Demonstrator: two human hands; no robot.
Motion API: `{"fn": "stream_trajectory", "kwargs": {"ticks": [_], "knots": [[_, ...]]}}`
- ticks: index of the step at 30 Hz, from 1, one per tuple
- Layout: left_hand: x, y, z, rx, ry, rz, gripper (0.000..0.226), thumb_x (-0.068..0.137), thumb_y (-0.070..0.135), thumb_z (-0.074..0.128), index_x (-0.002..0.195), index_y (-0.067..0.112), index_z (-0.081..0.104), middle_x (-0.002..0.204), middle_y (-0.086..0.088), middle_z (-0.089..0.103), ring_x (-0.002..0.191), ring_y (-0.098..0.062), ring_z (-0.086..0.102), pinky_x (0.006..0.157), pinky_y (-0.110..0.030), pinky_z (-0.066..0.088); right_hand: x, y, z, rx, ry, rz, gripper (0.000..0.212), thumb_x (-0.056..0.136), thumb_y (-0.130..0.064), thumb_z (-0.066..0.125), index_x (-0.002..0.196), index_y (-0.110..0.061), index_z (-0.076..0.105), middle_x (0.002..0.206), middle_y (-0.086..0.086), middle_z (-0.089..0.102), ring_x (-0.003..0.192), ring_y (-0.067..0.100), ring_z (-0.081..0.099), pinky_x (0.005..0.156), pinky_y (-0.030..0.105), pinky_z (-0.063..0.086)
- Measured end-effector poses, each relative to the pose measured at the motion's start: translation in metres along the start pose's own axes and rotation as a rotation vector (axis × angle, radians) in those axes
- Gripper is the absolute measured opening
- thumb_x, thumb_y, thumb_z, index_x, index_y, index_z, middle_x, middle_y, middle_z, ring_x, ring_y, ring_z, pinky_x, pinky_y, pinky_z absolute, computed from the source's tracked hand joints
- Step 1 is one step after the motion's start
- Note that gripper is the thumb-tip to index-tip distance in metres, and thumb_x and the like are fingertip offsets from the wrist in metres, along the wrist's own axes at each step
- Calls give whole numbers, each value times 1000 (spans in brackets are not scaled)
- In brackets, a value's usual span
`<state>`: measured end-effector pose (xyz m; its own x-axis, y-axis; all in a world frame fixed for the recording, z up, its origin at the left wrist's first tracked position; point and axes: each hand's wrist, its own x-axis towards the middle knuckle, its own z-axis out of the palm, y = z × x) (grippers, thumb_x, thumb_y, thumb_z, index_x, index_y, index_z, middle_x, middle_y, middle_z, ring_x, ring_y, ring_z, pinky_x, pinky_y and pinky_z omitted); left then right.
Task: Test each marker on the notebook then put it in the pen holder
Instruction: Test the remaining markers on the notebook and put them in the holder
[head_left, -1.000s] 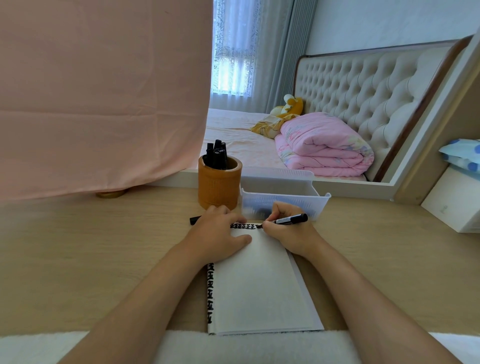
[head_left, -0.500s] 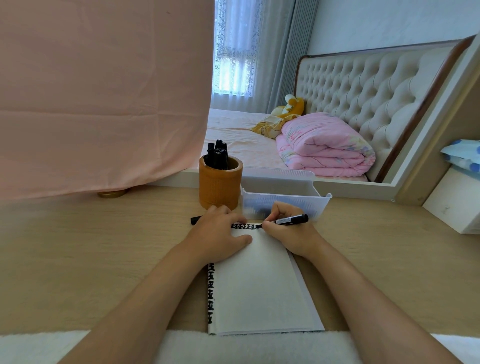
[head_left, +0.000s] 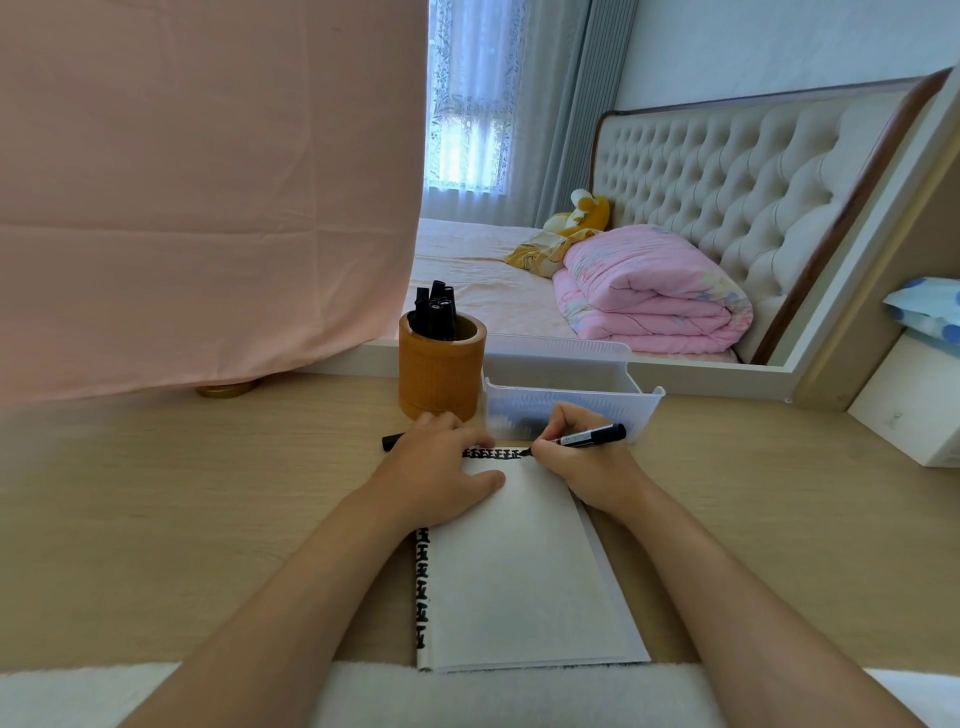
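Right fingers (head_left: 560, 422) pinch marker (head_left: 592, 435) (tip down).

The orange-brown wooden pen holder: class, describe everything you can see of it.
The orange-brown wooden pen holder is a plain round cylinder, looking like bamboo, with an open top. It stands upright on the pale wooden desk, close beside the clear plastic tray on its right. Several black markers stand inside, ends above the rim. The left hand lies just before its base; contact cannot be told.
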<state>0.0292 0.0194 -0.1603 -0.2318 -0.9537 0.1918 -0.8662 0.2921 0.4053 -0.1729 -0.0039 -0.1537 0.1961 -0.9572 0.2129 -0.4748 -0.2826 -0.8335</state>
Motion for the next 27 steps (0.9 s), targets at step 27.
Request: {"fn": "stream_trajectory", "kwargs": {"ticks": [27], "knots": [[-6, -68, -31, -25, 91, -219, 27, 92, 22, 61, 118, 24, 65, 108, 4, 48, 117, -19, 40, 97, -29, 36, -9, -38, -5, 319, -395, 15, 34, 104, -1, 38, 90, -14, 66, 80, 0, 67, 66, 15, 58, 55, 28, 44]]}}
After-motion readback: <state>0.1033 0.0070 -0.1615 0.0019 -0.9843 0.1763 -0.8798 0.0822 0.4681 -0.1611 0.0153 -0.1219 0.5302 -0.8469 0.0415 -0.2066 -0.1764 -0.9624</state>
